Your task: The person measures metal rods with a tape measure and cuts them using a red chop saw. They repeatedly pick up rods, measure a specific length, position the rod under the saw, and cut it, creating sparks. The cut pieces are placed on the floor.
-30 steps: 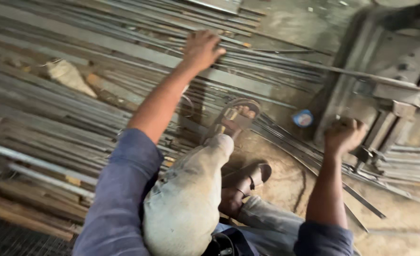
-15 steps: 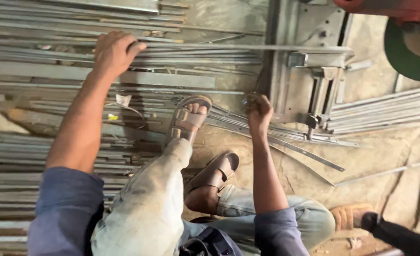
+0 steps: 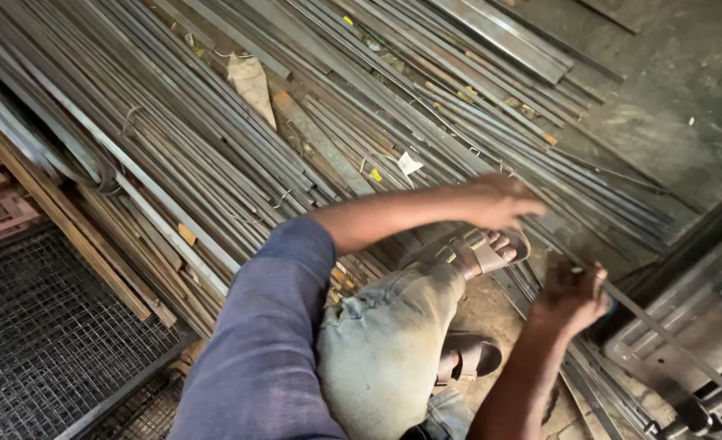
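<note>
Sorting step, as judged: left hand [image 3: 499, 204] spread loose over the floor's steel rod pile [image 3: 312, 122], right hand [image 3: 572, 295] clenched on a thin rod [image 3: 670, 342] beside the sandalled foot [image 3: 475, 248], which looks ready to be drawn free.

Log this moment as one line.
left hand: over rods | right hand: grips rod | foot: on rods

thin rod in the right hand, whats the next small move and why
Probably draw the thin rod a little further out along its length. The right hand grips its end, while the left hand hovers over the rod pile, which looks crowded.
</note>
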